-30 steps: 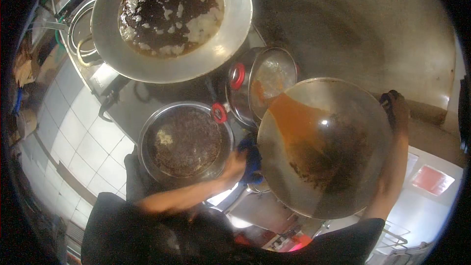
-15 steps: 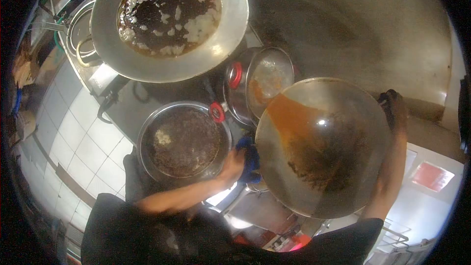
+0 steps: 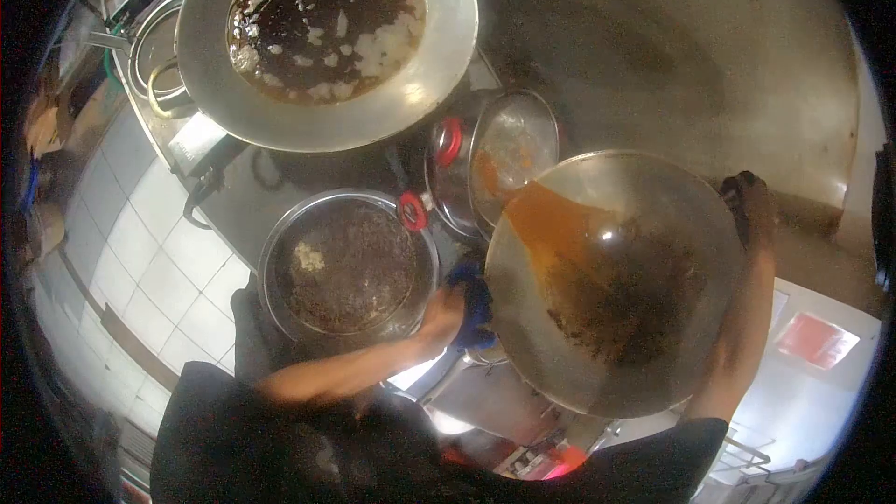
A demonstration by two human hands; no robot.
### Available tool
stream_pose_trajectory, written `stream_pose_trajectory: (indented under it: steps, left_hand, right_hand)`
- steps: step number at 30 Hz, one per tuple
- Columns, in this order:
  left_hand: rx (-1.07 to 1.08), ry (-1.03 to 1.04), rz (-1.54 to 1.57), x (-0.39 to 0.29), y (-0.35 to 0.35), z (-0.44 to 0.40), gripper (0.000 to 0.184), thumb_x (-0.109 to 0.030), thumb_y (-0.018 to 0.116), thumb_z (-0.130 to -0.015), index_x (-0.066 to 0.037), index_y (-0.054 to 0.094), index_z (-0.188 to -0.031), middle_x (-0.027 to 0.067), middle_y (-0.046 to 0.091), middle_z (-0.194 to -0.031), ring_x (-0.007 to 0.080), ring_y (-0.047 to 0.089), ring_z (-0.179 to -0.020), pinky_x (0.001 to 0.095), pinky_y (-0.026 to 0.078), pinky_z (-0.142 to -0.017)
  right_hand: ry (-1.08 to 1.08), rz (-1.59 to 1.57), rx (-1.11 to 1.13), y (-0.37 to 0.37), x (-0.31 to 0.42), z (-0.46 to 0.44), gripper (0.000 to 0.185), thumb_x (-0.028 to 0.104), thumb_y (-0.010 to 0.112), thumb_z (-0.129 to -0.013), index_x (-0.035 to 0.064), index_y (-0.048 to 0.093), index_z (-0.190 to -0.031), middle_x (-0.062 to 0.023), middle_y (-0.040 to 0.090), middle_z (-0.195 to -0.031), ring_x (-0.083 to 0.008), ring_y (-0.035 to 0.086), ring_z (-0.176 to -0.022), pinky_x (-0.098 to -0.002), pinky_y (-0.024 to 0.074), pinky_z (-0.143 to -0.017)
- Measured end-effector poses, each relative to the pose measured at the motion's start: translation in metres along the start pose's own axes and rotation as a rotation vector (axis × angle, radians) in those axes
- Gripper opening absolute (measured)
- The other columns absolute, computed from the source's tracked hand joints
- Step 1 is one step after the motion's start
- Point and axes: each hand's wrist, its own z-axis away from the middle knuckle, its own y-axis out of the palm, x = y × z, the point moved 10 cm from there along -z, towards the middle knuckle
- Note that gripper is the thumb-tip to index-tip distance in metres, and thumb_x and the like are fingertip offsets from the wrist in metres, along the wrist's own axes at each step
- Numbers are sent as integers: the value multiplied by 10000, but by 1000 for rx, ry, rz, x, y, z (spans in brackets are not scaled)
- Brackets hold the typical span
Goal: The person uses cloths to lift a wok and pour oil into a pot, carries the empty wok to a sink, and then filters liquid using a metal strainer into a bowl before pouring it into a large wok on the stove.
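A large wok (image 3: 644,373) is tilted toward the left between my two hands. Orange-brown oil (image 3: 560,229) with dark sediment lies inside and runs up to the rim beside the pot. My left hand (image 3: 446,313) is closed on a blue cloth (image 3: 477,306) against the wok's left side. At the far right edge, my right hand (image 3: 758,205) grips the wok through a dark cloth (image 3: 739,194). A steel pot (image 3: 453,182) with red handles stands tilted under the wok's lip, with some orange liquid inside. Fingertips of both hands are partly hidden.
A wide pan (image 3: 401,121) with brass handles holds dark liquid and pale foam at the back left. A round steel basin (image 3: 271,289) with dark brown contents stands near my left forearm. White floor tiles (image 3: 177,271) show at left, and a metal wall (image 3: 747,56) rises behind.
The wok and both hands stay almost in place. The view has shifted slightly, and the oil's shape inside the wok differs a little.
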Motion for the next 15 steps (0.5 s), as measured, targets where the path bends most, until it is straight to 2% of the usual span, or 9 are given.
stream_pose_trajectory:
  steps: [2,4,8,9,11,13,15]
  left_hand:
    - [-1,19,11,0,0,-2,281,-219,396,-1004,-21,543,-1138,137,661,-911,241,663,-736,383,568,-680]
    - [-59,50,-130,-3,-5,-4,288,-231,410,-997,-21,547,-1138,128,671,-915,230,665,-735,388,564,-681]
    - [-79,54,-196,-6,-4,3,300,-245,412,-994,-27,553,-1144,124,680,-931,226,672,-749,385,561,-684]
    - [-87,4,-177,0,-4,1,308,-252,408,-996,-29,560,-1143,123,682,-938,223,674,-764,381,558,-688]
    - [-98,-45,-156,20,-13,-11,316,-259,403,-997,-32,567,-1142,122,683,-945,220,677,-780,378,556,-691]
    - [44,11,-113,52,-19,-34,329,-271,396,-999,-34,569,-1148,120,685,-953,215,679,-805,370,553,-702]
    - [27,18,-221,10,-3,-7,347,-278,365,-1005,-25,529,-1176,146,651,-1008,237,664,-862,387,554,-740]
  right_hand:
    - [94,114,-32,-8,-6,1,386,460,440,-901,161,646,-1033,-169,625,-1134,-383,592,-1071,-499,443,-881]
    - [119,118,-54,-4,-17,-8,395,468,446,-893,165,643,-1054,-174,622,-1145,-390,584,-1085,-505,439,-888]
    - [197,116,-77,19,-58,-45,396,471,464,-880,180,647,-1077,-180,618,-1167,-405,579,-1093,-509,436,-897]
    - [195,118,-78,10,-46,-37,396,471,464,-880,180,647,-1077,-180,618,-1167,-405,579,-1093,-509,436,-897]
    - [42,100,-48,-19,13,-6,380,471,489,-872,189,660,-1062,-175,622,-1157,-394,588,-1083,-487,446,-897]
    - [-33,134,-69,-20,20,-3,377,469,486,-877,192,657,-1067,-171,626,-1143,-390,593,-1073,-479,450,-894]
    - [-109,168,-91,-17,24,-9,374,468,483,-882,195,653,-1072,-168,630,-1129,-385,598,-1064,-470,455,-892]
